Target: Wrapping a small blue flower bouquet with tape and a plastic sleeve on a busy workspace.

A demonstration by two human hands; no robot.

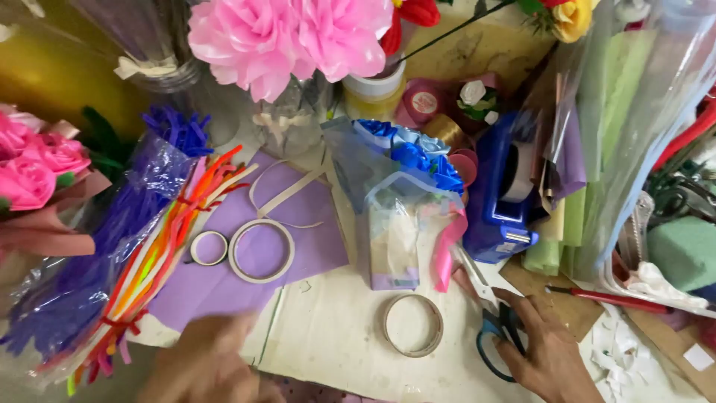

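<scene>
Down at the bench (335, 328), the right hand (548, 354) gripped the blue-handled scissors (496, 317), fingers through the loops. The left hand (205, 362) was blurred near the purple paper (298, 216); I couldn't tell its grip. Nothing looked cut yet. Open room lay only around the tape ring (412, 325), hemmed in by pipe cleaners (149, 261) and the tape dispenser (500, 194).

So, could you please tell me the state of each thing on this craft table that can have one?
Scissors: lying flat, blades shut, right hand on the handles.
Left hand: blurred, holding nothing visible.
Large tape ring: lying flat on purple paper.
Small tape ring: flat beside it.
Blue tape dispenser: upright, roll loaded.
</scene>
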